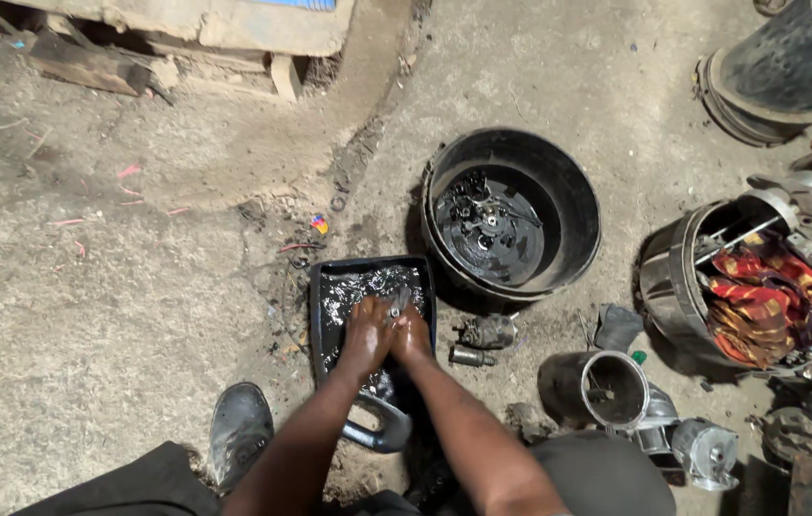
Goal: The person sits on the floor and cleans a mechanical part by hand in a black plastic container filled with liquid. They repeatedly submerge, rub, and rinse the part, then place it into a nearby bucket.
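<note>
Both my hands are down in a black rectangular tray (316, 296) filled with dark oily liquid, set on the dirt floor. My left hand (366, 333) and my right hand (412, 334) are pressed together, wet and glossy, around a small metal part (394, 311) that shows between the fingers. The tray's grey handle (382, 432) points toward me, between my forearms.
A round black tub (578, 205) with dark liquid and metal parts stands just beyond the tray. Small metal pieces (487, 332) lie right of it. A metal drum with a red patterned cloth (764, 296), housings (616, 387) and my shoe (238, 425) surround me.
</note>
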